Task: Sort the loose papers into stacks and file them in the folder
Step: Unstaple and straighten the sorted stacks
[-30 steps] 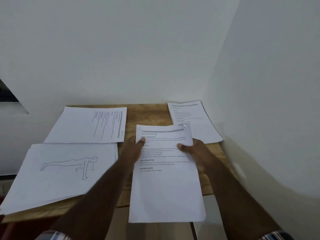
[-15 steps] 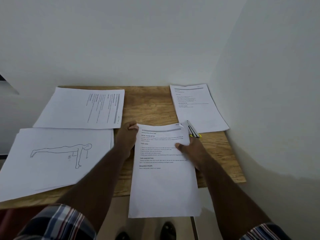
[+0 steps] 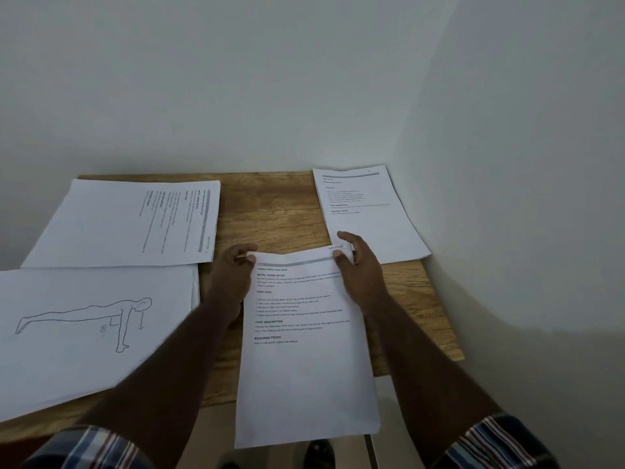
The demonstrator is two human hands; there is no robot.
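**Both hands on the top corners of the middle sheet**

I have the printed sheet (image 3: 306,350) in front of me, lying lengthwise toward me on the wooden table (image 3: 270,214), with its near end hanging past the table's front edge. My left hand (image 3: 233,275) pinches the sheet's top left corner, thumb on the printed face and fingers curled over the far edge. My right hand (image 3: 358,269) grips the top right corner, thumb pressed on the page just under a handwritten word; the forefinger sticks out beyond the far edge. The two hands sit apart, one at each corner, and the top edge bows up slightly between them.

Taking that sheet as my reference: just left of it, touching my left forearm, lies the drawing stack (image 3: 94,330), several sheets thick, topped by an outline of a figure in a push-up pose. Beyond that stack, at the far left, a sideways text page (image 3: 132,225) lies turned a quarter round. Far right of the held sheet, against the wall (image 3: 507,164), rests the corner page (image 3: 368,211), its near edge just past my right fingers. Checked sleeve cuffs (image 3: 490,438) show at the bottom.
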